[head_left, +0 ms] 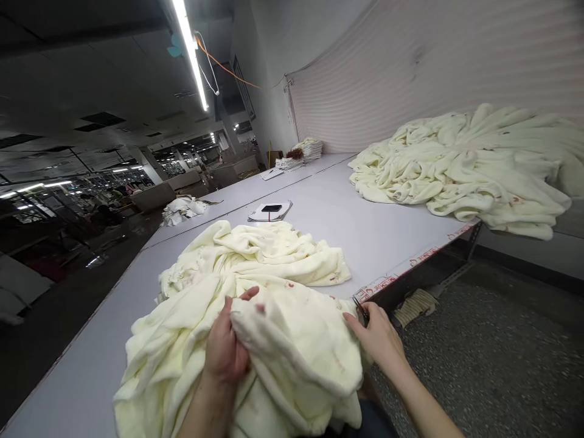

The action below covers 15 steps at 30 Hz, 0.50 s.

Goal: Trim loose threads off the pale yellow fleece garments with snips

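Soft cream-coloured fleecy fabric (310, 353) with small reddish marks lies bunched over the table edge nearest me. My left hand (227, 350) is closed on a raised edge of it, thumb and fingers around the fold. Off to the right, my right hand (381, 337) is closed around a small dark pair of thread snips (361, 309), whose points face up and to the left. The right fingertips are close beside the fabric's right edge; whether they touch it I cannot tell. More of the same fabric (255, 249) is heaped just behind.
The pale table (333, 201) has red-printed tape along its edge. A large cream fabric pile (465, 164) overhangs at right. A phone (272, 208) rests on white sheets. White scraps (185, 210) lie at left, folded stacks (310, 148) at the back. A striped cloth (416, 307) is on the floor.
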Available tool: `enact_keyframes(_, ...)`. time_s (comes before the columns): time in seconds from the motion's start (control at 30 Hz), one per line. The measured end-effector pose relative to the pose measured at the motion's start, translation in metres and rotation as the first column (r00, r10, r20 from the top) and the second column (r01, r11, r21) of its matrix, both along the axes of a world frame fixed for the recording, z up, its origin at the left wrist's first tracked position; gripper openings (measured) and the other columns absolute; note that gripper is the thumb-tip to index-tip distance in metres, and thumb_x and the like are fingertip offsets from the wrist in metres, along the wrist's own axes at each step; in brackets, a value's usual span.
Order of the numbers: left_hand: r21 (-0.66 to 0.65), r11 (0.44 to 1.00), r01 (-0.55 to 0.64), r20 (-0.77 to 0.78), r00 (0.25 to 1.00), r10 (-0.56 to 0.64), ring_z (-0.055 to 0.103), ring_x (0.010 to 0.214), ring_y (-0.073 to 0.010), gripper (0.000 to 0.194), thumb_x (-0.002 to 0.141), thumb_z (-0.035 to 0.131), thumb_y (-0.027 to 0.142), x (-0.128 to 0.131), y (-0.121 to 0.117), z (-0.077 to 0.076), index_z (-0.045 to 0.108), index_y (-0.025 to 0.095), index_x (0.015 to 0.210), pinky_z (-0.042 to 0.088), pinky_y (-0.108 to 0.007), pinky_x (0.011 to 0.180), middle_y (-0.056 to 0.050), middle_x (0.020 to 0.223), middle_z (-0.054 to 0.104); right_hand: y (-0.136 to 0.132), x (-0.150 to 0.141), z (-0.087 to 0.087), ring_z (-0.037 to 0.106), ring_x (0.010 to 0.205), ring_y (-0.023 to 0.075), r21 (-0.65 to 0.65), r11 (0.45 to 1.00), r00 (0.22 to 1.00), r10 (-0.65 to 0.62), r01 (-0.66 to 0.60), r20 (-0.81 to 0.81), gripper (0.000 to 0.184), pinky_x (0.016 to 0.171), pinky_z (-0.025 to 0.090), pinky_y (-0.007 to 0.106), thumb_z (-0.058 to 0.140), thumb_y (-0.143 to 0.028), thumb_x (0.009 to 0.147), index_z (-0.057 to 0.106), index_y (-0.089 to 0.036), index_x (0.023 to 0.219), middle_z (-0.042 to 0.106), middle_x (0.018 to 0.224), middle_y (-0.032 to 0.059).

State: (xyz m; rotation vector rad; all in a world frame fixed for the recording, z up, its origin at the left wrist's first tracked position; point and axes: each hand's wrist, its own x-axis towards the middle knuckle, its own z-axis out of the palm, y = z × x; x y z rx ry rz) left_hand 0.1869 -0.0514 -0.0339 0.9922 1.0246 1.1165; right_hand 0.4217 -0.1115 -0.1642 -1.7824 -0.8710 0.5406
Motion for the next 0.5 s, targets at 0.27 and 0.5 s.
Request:
enact_keyframes(0.27, 0.124, 0.659, 0.742, -0.878, 0.391, -0.275, 0.054, 0.070, -0.0144, 0.035, 0.077, 0.057, 0.040, 0.041, -0.013, -0.020, 0.063, 0.025, 0.108, 0.044, -0.028, 0.076, -0.001, 0.093, 0.063, -0.014, -0.037, 0.023, 0.057, 0.075, 0.0162, 0.291, 0.899, 0.873, 0.406, -0.328, -0.271, 0.022, 0.067, 0.045, 0.024, 0.054, -0.042, 0.081, 0.053, -0.020, 0.085, 0.060, 0.078, 0.0007)
enact_keyframes(0.5, 0.109, 0.887, 0.449, -0.985, -0.073, 0.158, 0.058, 0.066, -0.0216, 0.038, 0.080, 0.048, 0.051, -0.066, 0.023, 0.011, 0.054, 0.020, 0.059, 0.037, -0.027, 0.060, -0.003, 0.063, 0.061, -0.018, -0.004, -0.006, 0.064, 0.072, 0.0229, 0.131, 0.968, 0.944, 0.238, -0.213, -0.229, 0.028, 0.070, 0.049, 0.034, 0.054, -0.042, 0.078, 0.061, -0.018, 0.090, 0.069, 0.071, 0.0047)
